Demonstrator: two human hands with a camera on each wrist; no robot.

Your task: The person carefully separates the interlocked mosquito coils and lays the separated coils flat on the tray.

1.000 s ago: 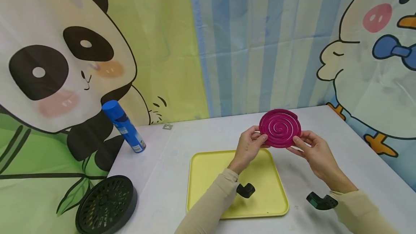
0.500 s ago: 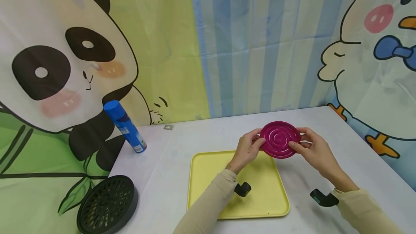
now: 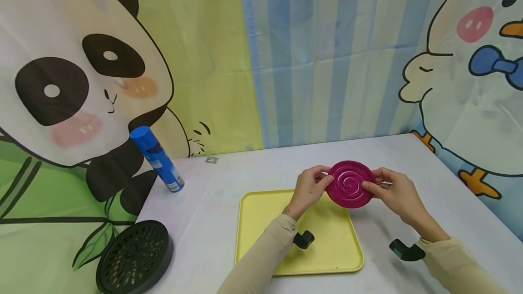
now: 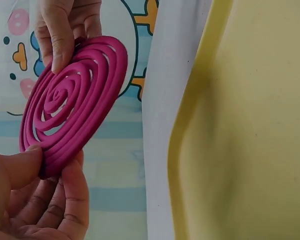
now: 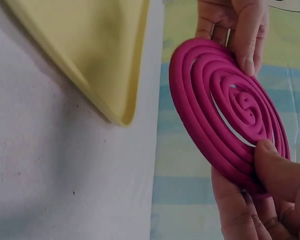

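A round magenta mosquito coil [image 3: 347, 196] is held up above the far right corner of the yellow tray [image 3: 261, 248]. My left hand [image 3: 306, 190] pinches its left edge, thumb on the near face and fingers behind. On the opposite edge my right hand [image 3: 402, 194] grips it the same way. In the left wrist view, the spiral turns of the coil [image 4: 85, 117] lie close together with narrow gaps. The right wrist view shows the right thumb [image 5: 275, 167] pressed on the coil's face, with the fingers beneath it.
A blue spray can [image 3: 161, 167] stands at the table's back left. Near the left front lies a black round holder [image 3: 132, 255] with a slotted lid. A small metal piece [image 3: 211, 159] lies by the back edge. Printed curtains border the white table [image 3: 212, 230].
Both hands have lowered the mosquito coil toward me, and its face has tilted. The right hand has shifted its hold, its thumb now further onto the face. The tray and can stay put.
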